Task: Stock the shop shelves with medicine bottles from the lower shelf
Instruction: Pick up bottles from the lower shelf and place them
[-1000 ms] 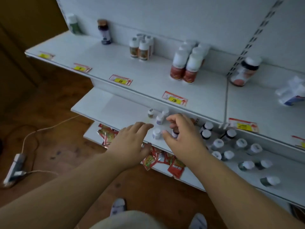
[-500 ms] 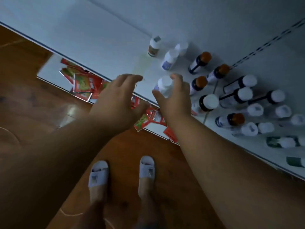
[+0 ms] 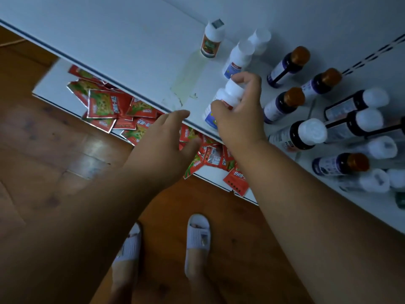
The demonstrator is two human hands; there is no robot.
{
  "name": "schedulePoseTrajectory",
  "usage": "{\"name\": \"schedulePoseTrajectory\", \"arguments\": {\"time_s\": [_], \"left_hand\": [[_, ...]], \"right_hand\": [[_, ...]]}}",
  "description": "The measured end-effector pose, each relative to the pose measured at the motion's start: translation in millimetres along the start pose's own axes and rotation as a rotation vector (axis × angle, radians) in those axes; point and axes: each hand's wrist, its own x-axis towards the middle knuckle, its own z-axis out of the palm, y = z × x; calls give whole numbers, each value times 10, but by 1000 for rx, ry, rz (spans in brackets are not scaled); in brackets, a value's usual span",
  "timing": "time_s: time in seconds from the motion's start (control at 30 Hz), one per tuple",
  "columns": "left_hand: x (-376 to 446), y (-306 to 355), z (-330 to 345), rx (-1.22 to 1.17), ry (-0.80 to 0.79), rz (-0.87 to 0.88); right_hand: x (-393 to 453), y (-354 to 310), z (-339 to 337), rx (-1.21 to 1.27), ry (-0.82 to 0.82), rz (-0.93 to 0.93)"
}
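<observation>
A white shelf (image 3: 135, 53) ran above a wooden floor (image 3: 43, 150), with red sachets (image 3: 105, 104) spilling from the level beneath it. Compared with half a second before, the right hand (image 3: 238, 113) had curled its fingers (image 3: 245, 79) and thumb fully round a white bottle (image 3: 228, 95) at the front edge and tipped it toward 1 o'clock, which suggested the pick-up was made and the lift to a higher shelf came next. The left hand (image 3: 166, 139), at 8 o'clock of the bottle, hovered with fingers loosely spread, gripping nothing; dark bottles (image 3: 285, 104) stood at 3 o'clock.
</observation>
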Motion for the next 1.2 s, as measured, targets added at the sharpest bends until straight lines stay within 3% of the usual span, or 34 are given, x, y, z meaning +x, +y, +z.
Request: {"name": "schedulePoseTrajectory", "arguments": {"time_s": [0.13, 0.33, 0.63, 0.87, 1.2], "left_hand": [[-503, 312, -516, -103, -80, -59], [-1420, 1038, -1457, -303, -237, -20], [-2241, 1857, -2285, -165, -381, 242], [-2442, 2803, -2038, -143, -488, 473], [-2725, 4252, -615, -44, -580, 666]], "right_hand": [[-507, -733, -299, 142, -107, 86], [-1408, -1924, -714, 173, -173, 74], [-2340, -3008, -1404, 306, 4, -44], [-2773, -3077, -2311, 261, 229, -125], [-3347, -2419, -4232, 263, 417, -147]]}}
